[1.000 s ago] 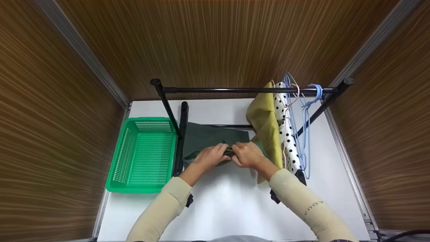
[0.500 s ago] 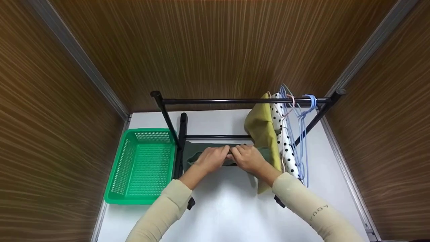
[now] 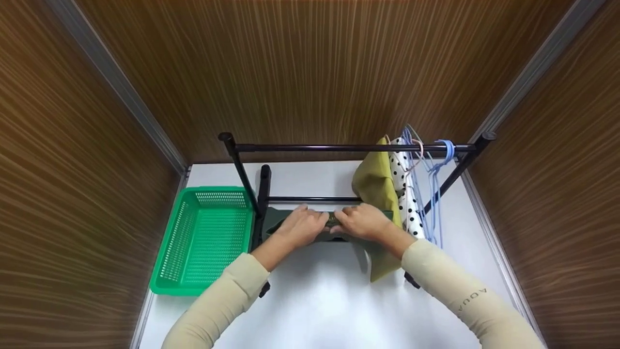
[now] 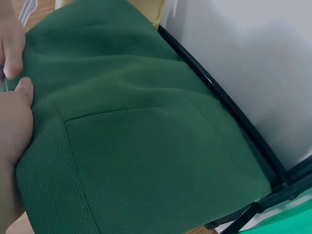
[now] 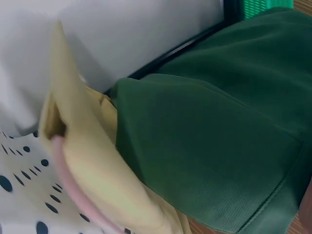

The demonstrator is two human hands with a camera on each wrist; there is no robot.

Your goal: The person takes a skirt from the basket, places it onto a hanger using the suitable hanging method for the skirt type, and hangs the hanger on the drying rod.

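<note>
Both hands pinch the upper edge of a dark green garment (image 4: pixel 146 146), close together at its middle. My left hand (image 3: pixel 305 227) grips left of a small brownish detail on that edge, and my right hand (image 3: pixel 361 222) grips just right of it. Most of the cloth is hidden behind the hands in the head view. The left wrist view shows the cloth hanging broad, with stitched seams, and both thumbs at its edge. On the right it overlaps a mustard-yellow garment (image 3: pixel 380 179), which hangs from the rack (image 3: pixel 310 148).
A polka-dot cloth (image 3: pixel 410 208), a pink hanger (image 5: pixel 73 185) and several blue hangers (image 3: pixel 436 194) crowd the rack's right end. Left of the rack stands a green basket (image 3: pixel 215 242). Wood-grain panels (image 3: pixel 310 72) enclose the white table (image 3: pixel 319 300).
The green garment was spread away from me and now hangs down below the hands. The rack and basket sit lower in the head view. Both hands have kept their pinch at the edge.
</note>
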